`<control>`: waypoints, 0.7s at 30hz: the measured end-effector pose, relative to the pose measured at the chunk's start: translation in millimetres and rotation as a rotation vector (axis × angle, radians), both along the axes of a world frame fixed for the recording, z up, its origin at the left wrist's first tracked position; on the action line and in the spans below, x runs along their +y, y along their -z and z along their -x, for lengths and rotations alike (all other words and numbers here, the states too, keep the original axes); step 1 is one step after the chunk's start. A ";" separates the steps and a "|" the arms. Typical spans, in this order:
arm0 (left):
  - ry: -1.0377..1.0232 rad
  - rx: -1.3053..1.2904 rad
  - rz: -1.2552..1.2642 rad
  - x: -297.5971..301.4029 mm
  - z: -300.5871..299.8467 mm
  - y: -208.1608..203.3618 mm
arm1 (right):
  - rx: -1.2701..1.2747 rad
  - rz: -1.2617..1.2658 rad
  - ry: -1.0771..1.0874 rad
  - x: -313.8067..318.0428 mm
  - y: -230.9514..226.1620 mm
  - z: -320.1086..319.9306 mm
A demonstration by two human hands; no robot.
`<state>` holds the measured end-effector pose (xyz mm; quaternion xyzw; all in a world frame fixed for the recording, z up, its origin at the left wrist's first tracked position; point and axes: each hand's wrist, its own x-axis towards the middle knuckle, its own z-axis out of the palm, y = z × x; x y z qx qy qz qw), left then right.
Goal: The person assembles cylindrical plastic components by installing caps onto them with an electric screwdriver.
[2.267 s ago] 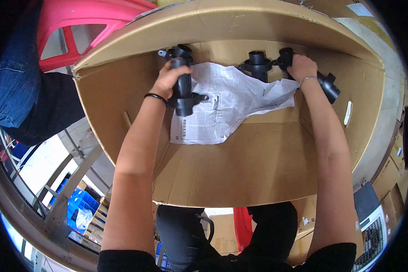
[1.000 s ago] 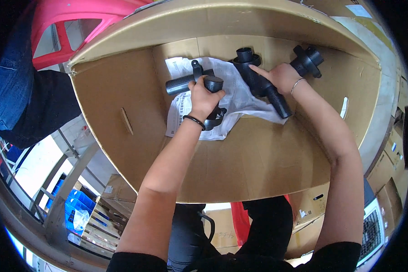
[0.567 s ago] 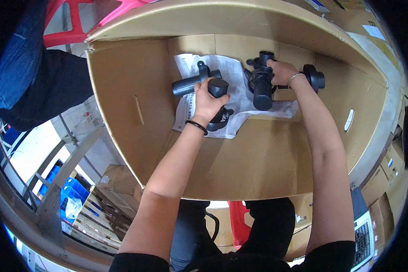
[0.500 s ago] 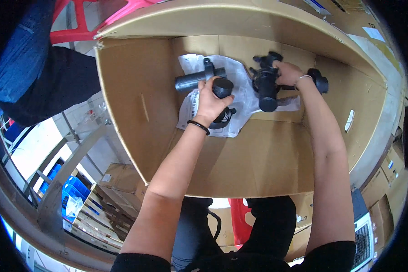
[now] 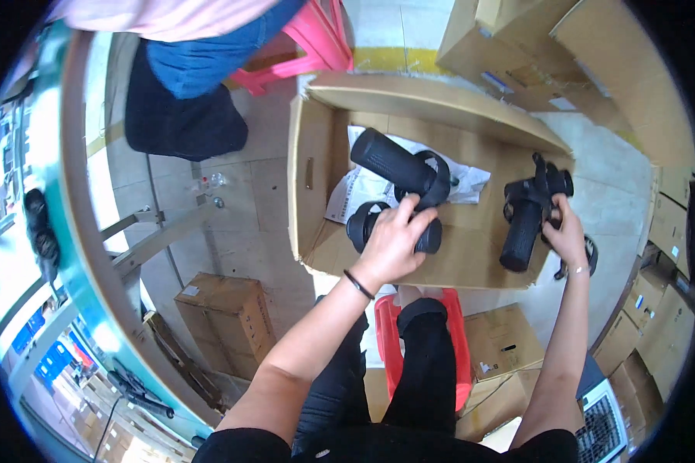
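In my left hand (image 5: 394,245) is a bunch of black handles (image 5: 390,158) with textured cylindrical grips and ring-like parts. The fingers are wrapped round them, above the left half of an open cardboard box (image 5: 455,266). My right hand (image 5: 568,238) grips another bunch of black handles (image 5: 522,235) over the box's right end; one ring-like part hangs below that hand, outside the wall. Part of each bunch is hidden by my fingers. Underneath, a crumpled printed plastic bag or sheet (image 5: 471,181) lies on the box floor.
A green-edged workbench (image 5: 85,262) with a metal frame runs along the left. A person in jeans (image 5: 208,54) sits beside a pink stool (image 5: 316,38) at the far left. Cardboard cartons (image 5: 222,312) stand on the floor. Below me is a red stool (image 5: 459,347).
Both hands have lifted the black handles up from inside the box. My right hand has moved right, out to the box's end wall. The view has shifted, showing more bench and floor.
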<state>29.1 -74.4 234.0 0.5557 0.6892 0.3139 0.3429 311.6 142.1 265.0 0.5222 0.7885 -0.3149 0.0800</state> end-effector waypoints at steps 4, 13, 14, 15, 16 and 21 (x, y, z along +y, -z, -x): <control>-0.025 0.002 -0.038 -24.3 4.3 -86.1 | 0.124 0.114 0.067 -40.8 -66.2 -6.5; -0.174 0.118 -0.118 -161.2 22.6 -296.7 | 0.385 0.549 -0.044 -140.2 -148.1 43.9; -0.220 0.126 -0.083 -182.4 17.0 -317.3 | 0.380 0.565 -0.095 -147.3 -166.1 54.7; -0.276 0.108 -0.074 -206.4 9.8 -338.6 | 0.378 0.578 -0.142 -162.0 -188.8 65.6; -0.349 0.107 -0.082 -227.3 0.8 -359.9 | 0.403 0.586 -0.210 -171.1 -211.1 74.9; -0.755 0.186 -0.079 -349.3 -46.6 -434.8 | 0.480 0.730 -0.472 -213.5 -271.8 126.6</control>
